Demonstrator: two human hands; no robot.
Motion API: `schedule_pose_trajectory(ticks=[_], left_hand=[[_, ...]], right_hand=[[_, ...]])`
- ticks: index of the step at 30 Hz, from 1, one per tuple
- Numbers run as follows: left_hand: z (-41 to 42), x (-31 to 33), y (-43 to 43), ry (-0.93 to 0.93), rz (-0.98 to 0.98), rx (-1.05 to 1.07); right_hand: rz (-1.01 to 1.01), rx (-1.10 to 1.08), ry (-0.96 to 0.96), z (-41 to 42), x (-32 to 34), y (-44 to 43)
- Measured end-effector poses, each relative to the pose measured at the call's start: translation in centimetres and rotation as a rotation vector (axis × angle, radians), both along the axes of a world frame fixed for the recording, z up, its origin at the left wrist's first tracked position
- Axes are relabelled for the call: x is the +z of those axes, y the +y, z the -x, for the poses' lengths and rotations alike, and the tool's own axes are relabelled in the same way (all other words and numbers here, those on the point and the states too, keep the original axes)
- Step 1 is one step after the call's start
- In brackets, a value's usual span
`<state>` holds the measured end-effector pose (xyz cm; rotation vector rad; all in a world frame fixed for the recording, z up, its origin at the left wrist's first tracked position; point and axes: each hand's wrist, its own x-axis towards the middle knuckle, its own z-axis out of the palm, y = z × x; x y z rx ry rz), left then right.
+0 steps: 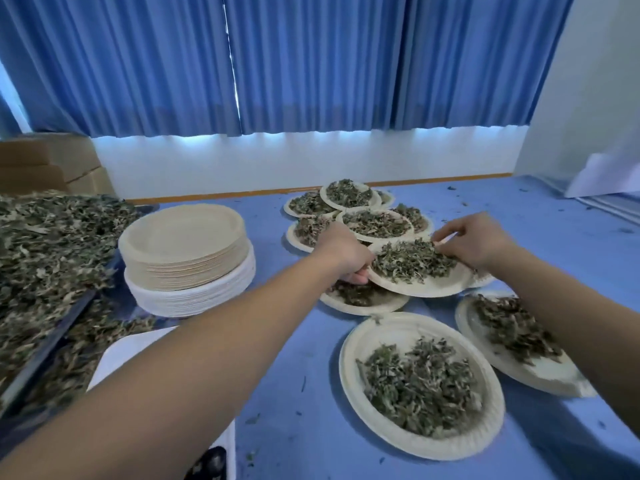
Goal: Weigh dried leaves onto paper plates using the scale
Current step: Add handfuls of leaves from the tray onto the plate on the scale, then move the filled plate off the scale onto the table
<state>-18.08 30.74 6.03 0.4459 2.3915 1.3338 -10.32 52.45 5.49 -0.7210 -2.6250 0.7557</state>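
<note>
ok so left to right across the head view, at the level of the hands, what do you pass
heap of loose dried leaves → stack of empty paper plates → left hand → leaf-filled plate held by both hands → right hand

Left hand (346, 258): gripped the left rim of a leaf-filled plate (426, 288), fingers curled under the edge
Right hand (474, 244): pinched the far right rim of the same plate, fingertips at the leaves
Held plate: overlapped a lower plate (381, 306); whether it rested there or hung free could not be told
Far plates (323, 195): filled, overlapping, clustered behind the hands
Near plate (349, 375): filled, closest to the camera
Side plate (465, 317): filled, just right of the near one
Empty plates (187, 258): stacked left of the hands, tan upon white
Loose leaves (52, 244): heaped on a dark tray (52, 344) at far left
Table (294, 375): blue, strewn with crumbs
Curtains (311, 64): blue, drawn
</note>
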Motion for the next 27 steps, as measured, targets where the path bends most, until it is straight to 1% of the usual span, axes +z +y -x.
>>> schedule_pose_trajectory(ticks=[3, 5, 7, 10, 13, 16, 20, 21, 23, 27], left_hand=[[0.2, -0.8, 1.6, 0.121, 0.102, -0.048], [0.5, -1.2, 2.1, 0.214, 0.151, -0.067], [0.8, -1.2, 1.9, 0.269, 0.185, -0.081], [1.2, -0.9, 1.0, 0.339, 0.167, -0.074], [1.3, -0.2, -0.7, 0.404, 0.094, -0.030], [1.1, 1.2, -3.5, 0.453, 0.027, 0.026], [0.4, 3.9, -9.7, 0.544, -0.060, 0.111], [0.1, 4.4, -11.6, 0.531, -0.096, 0.129], [-0.3, 5.1, -15.8, 0.441, -0.197, 0.191], [-0.2, 4.4, -23.7, 0.152, -0.433, 0.444]], right_hand=[[-0.059, 0.001, -0.037, 0.6, -1.1, 1.1], [-0.075, -0.002, -0.043, 0.9, -1.6, 1.5], [-0.076, 0.000, -0.046, 1.1, -1.5, 1.6], [-0.068, -0.004, -0.018, 1.3, -0.7, 1.0], [-0.128, 0.021, 0.112, 1.4, 0.9, -1.2], [-0.150, 0.143, 0.246, 1.5, 2.8, -5.5], [-0.168, 0.399, 0.335, 2.3, 4.4, -13.7], [-0.180, 0.473, 0.352, 2.6, 4.7, -15.9], [-0.192, 0.600, 0.367, 3.2, 5.0, -20.1], [-0.263, 0.772, 0.352, 4.4, 5.2, -26.6]])
